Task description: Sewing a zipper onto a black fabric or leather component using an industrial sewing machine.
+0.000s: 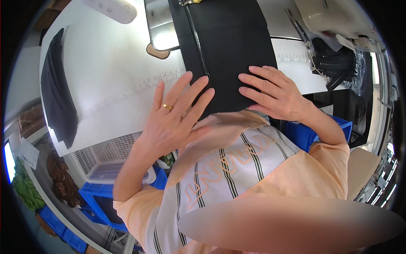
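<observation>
Panel of flat black fabric point(237, 46), long and roughly rectangular, lies on the white ruled worktable point(114, 55) and serves as reference for all positions. Narrow glossy dark strip point(196, 39) runs lengthwise along the panel's left part; it may be a zipper, but glare prevents confirmation. Left hand point(169, 118): open, fingers spread, at the panel's near left edge, fingertips by the strip's near end, grasping nothing. Right hand point(277, 95): open, fingers spread flat over the panel's near right edge, grasping nothing. Shiny silver metal plate point(163, 25) adjoins the panel's far left side. Caution: unequal pressure from the two hands could skew the panel or pucker it along the strip. Leaning the peach-and-white striped shirt point(247, 156) against the panel's near end could push it out of line. Sliding the panel leftward might snag it on the plate's edge
</observation>
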{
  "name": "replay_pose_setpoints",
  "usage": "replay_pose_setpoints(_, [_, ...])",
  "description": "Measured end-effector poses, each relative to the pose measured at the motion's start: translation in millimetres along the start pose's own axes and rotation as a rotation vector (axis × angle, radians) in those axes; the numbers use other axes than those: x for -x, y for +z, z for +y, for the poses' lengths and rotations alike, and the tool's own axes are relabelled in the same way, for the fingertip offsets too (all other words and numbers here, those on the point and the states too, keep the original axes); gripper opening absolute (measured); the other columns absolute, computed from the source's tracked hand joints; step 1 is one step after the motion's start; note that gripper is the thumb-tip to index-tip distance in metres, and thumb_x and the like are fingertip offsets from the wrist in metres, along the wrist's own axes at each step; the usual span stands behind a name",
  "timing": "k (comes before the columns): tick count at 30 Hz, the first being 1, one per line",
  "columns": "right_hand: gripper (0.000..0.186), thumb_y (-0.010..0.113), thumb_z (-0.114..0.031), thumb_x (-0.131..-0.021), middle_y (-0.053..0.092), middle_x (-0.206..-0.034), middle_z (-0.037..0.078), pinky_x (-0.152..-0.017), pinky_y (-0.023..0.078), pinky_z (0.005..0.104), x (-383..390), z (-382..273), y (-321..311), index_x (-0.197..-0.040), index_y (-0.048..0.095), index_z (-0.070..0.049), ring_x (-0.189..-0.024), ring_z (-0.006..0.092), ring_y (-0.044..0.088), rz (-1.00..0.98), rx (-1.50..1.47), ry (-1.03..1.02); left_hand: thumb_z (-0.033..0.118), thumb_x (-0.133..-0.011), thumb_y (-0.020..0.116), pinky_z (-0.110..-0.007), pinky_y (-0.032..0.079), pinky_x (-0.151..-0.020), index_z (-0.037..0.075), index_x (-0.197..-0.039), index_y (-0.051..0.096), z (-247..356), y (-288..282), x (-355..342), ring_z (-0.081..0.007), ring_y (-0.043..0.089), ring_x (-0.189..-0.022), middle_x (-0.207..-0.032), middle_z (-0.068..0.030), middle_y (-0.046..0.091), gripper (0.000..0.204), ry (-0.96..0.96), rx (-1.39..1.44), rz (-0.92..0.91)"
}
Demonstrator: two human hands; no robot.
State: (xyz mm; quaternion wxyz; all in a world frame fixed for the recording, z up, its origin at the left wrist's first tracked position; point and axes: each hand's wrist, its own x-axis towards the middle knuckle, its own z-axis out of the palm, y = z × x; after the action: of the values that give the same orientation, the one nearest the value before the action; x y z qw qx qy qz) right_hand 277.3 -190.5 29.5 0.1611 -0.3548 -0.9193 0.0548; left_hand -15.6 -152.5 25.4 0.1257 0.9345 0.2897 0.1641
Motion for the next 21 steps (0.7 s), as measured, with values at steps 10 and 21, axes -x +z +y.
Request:
replay_pose_setpoints(10, [0.017,0.075,-0.013,-0.079,0.065,-0.08,0.008,-0.057,0.051,0.0328,-15.0,-4.8,-8.3,-0.084,0.064,-0.002,-0.066,0.0257,0.063,0.273,-0.323,0.023,0.003,-0.074,0.069,-0.041,0.048,-0.093,0.005,-0.118,0.063,5.8,13.7,-14.3,-0.0246,0.061,-0.109,-0.125,-0.0071,0.059,0.045,0.086,0.003,0.184])
replay_pose_setpoints(21, [0.048,0.072,-0.031,-0.08,0.061,-0.125,0.013,-0.092,0.051,0.0422,-4.6,-19.4,7.3,-0.116,0.061,0.0,-0.116,0.0317,0.058,0.142,-0.039,0.032,0.034,-0.092,0.065,-0.034,0.038,-0.06,-0.007,-0.084,0.065,-9.9,-8.0,-57.6,-0.0208,0.046,-0.062,-0.073,-0.0085,0.052,0.042,-0.401,0.617,0.045])
